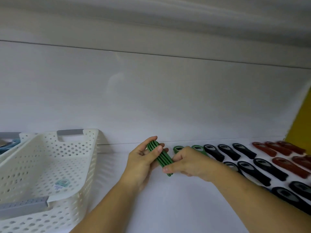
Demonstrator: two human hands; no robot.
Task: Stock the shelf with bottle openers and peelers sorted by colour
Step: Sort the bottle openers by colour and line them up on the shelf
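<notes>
I see red bottle openers [282, 163] and black bottle openers [252, 168] in rows on the shelf [168, 202], two green openers [177, 148] laid, while left hand [140, 159] and right hand [190, 163] both grip a green stack [164, 160] just above it, unplaced

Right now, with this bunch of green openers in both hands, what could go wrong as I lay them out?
1. The stack of green openers is held on edge between the left hand and right hand; peeling one off might let the rest fan out and drop.
2. The right hand sits over the laid green openers, so it could nudge them into the black openers alongside, mixing colours.
</notes>
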